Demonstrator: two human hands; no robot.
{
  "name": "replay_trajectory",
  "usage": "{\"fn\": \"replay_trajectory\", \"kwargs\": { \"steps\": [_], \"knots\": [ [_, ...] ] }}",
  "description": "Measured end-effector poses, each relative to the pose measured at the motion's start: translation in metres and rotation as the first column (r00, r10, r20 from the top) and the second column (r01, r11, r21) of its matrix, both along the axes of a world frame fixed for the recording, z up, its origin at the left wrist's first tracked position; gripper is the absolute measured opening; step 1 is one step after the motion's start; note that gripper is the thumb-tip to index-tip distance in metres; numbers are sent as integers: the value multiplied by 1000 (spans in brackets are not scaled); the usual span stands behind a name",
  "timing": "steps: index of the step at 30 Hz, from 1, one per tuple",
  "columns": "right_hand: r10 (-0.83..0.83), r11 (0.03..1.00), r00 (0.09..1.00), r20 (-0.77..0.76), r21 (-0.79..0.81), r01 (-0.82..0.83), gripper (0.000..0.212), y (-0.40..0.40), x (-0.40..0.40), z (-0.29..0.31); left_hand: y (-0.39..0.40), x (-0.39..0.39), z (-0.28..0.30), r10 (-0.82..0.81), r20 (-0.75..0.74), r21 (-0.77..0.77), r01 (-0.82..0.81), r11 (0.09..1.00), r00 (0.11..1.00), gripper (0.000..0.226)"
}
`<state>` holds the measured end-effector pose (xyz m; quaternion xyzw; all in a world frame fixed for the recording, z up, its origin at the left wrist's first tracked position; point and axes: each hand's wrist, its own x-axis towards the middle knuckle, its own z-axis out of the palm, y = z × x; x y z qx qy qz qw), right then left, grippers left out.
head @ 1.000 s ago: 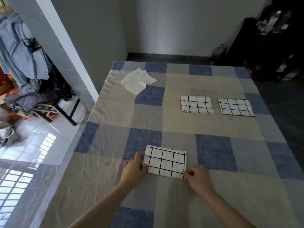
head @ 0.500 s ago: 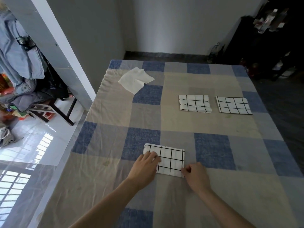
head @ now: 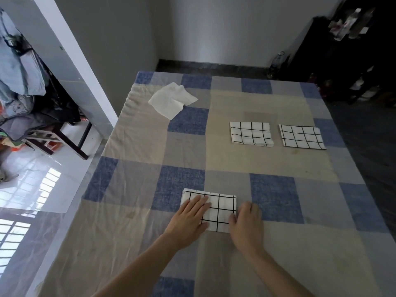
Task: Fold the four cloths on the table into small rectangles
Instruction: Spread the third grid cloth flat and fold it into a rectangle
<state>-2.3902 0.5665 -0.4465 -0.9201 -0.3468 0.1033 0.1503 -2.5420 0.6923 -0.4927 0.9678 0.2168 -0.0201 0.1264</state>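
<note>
Left hand (head: 189,218): flat, fingers straight, pressing the left half of the near grid cloth (head: 216,209). Right hand (head: 246,221): at that cloth's right edge, fingers bent down over the edge; whether they pinch the fabric cannot be told.

Near grid cloth: white with black lines, folded to a rectangle, close to the near edge of the table (head: 278,163), about midway across.

Middle grid cloth (head: 250,133): folded rectangle, right of centre, towards the far edge.

Right grid cloth (head: 301,137): folded rectangle, just beside the former, near the right edge, not touching it.

Plain white cloth (head: 172,99): loosely laid, rumpled, near the far left corner.

Table covering: blue, grey and beige checks.

Off the left edge: chair (head: 53,136) heaped with clothes.
</note>
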Motion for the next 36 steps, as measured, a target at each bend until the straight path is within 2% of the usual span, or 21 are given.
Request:
{"fn": "replay_trajectory", "kwargs": {
  "steps": [3,5,8,11,19,28,32,36],
  "knots": [
    [218,949,975,45,223,-223,17,24,-21,3,3,-1,-4,-10,18,-28,11,1000,1000,61],
    [331,906,944,1,279,-318,25,39,-32,-2,5,-3,-7,-45,27,-40,46,998,999,61],
    [432,894,901,-40,153,-421,54,44,-38,-23,4,-4,-7,-63,3,-23,63,998,998,64],
    [489,872,872,33,-12,-489,61,35,-32,-43,1,-2,-4,-15,-29,-12,15,1000,999,63],
    [435,897,899,49,-108,-428,58,16,-2,-48,2,-8,0,45,-47,-39,-47,998,998,57],
    [395,913,917,61,-135,-385,60,-1,23,-46,10,-17,9,127,-114,-57,-134,989,985,89],
    [344,934,938,39,-120,-338,60,12,21,-32,9,-11,15,144,-210,-87,-165,982,967,96],
    [304,934,952,-36,-184,-305,40,40,34,-3,10,-5,22,145,-291,-120,-187,975,946,99]
  ]
}}
